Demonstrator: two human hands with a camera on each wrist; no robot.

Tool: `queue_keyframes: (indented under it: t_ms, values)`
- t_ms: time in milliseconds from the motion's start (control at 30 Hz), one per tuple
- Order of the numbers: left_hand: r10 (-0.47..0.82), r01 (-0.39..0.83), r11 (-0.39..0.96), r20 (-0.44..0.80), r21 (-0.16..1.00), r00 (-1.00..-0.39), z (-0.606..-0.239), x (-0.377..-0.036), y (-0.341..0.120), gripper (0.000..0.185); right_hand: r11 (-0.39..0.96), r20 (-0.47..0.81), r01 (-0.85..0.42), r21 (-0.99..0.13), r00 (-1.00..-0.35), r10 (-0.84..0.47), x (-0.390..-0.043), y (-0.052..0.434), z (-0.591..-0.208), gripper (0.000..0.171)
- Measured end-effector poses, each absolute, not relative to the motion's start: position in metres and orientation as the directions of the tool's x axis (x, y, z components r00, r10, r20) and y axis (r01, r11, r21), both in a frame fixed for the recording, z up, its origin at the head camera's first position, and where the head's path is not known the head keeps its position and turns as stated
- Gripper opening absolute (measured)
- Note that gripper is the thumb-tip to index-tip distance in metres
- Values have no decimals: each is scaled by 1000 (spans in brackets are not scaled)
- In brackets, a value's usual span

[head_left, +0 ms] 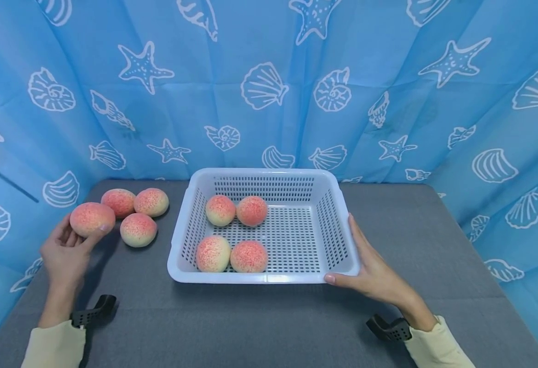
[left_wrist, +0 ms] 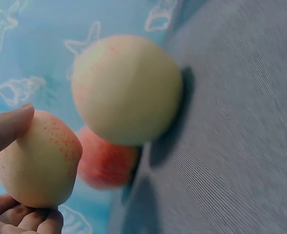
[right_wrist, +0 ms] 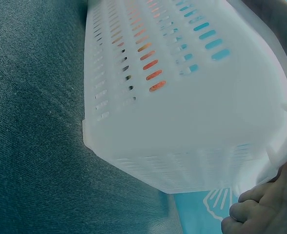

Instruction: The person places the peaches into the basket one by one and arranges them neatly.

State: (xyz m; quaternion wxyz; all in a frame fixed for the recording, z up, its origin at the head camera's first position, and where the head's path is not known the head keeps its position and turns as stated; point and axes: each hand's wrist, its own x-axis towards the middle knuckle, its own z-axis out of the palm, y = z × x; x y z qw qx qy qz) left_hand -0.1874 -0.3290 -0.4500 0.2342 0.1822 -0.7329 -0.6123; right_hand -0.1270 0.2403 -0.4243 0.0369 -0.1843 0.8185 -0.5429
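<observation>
My left hand grips a pink-and-yellow peach between thumb and fingers, at the table's left side. In the left wrist view the thumb lies on one side of this peach and the curled fingers on the other. Three more peaches sit close by on the cloth, the nearest being a peach just to its right. My right hand holds the front right corner of a white plastic basket, thumb on the front rim and fingers along the right side. Several peaches rest in the basket's left half.
A dark grey cloth covers the table. Behind and at both sides hangs a blue curtain with white shells and starfish. The basket's perforated wall fills much of the right wrist view. Each wrist wears a black strap.
</observation>
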Motion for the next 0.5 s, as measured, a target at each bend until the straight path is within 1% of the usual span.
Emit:
queue_keyframes:
  t_ms: [167,333,500]
  values:
    - [-523,118,143,176,983,-834,-435,-184,-318,76,352,140,-262,-899,-931,-336,-126,241,-425,131]
    - [-471,231,56,230,971,-852,-420,-179,-303,75,352,140,-262,-899,-931,-336,-126,241,-424,132]
    - [-414,335,38,320,942,-852,-408,-174,-287,74,344,141,-265,-901,-928,-345,-127,240,-424,131]
